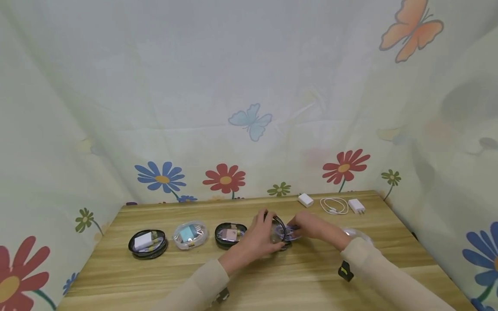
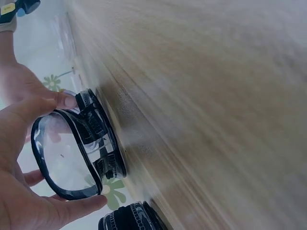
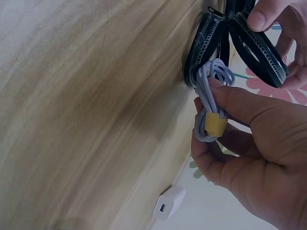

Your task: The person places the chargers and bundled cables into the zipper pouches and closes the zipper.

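Observation:
My left hand grips the raised lid of a clear zip case with black trim, thumb and fingers on opposite sides of its rim. The case's lower half rests on the wooden table, its zip undone. Between the thumb and fingers of my right hand is a coiled lavender-grey cable, bundled with a yellow tie. One end of the coil overlaps the mouth of the case in the right wrist view. The inside of the case is partly hidden by the hands.
Left along the table are a black-trimmed case with a white charger, a clear case with a blue charger and a black-trimmed case with a pink charger. White plugs and a white cable lie back right.

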A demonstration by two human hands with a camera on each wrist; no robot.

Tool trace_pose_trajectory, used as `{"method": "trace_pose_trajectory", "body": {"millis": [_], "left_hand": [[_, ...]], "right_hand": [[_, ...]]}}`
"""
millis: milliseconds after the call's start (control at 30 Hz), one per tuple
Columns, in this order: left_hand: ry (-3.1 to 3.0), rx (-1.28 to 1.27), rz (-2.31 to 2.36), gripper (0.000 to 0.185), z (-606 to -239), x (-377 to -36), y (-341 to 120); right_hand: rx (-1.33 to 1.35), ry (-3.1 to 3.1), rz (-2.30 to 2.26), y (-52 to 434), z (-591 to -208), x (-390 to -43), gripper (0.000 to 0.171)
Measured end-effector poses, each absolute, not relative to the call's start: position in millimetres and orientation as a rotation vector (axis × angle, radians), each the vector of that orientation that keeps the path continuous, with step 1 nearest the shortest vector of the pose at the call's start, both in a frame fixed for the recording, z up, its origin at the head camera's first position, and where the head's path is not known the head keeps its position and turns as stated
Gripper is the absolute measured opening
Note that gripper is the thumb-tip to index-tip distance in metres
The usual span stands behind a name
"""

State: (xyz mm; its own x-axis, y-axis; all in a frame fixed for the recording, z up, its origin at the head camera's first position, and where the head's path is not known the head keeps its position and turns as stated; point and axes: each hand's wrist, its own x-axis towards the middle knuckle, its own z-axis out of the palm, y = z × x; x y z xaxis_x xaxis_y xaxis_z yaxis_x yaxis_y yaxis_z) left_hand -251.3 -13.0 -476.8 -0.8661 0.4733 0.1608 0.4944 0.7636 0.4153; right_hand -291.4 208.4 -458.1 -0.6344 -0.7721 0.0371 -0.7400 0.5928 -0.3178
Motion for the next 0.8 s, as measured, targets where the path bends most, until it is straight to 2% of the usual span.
{"method": "trace_pose_trajectory", "body": {"millis": [167, 400, 600, 800], "left_hand": [[-2.889, -0.789, -0.715, 0.086, -478.0, -250.9, -12.9], [-2.880, -0.817, -0.682, 0.084, -479.6, -252.5, -12.4], [-2.883, -0.835, -0.690, 0.084, -478.6, -251.3, -13.9], [-2.881, -0.843, -0.709, 0.085, -478.9, -250.4, -15.2]], "right_hand": [[-1.301, 2.691, -0.468, 207.4, -454.2, -292.0, 0.012], [-1.213, 2.525, -0.773, 205.6, -446.1, -301.9, 0.021], [-1.179, 2.529, -0.783, 197.5, -448.8, -307.2, 0.013], [-0.973, 2.702, -0.674, 185.0, -450.3, -304.1, 0.009]]}}
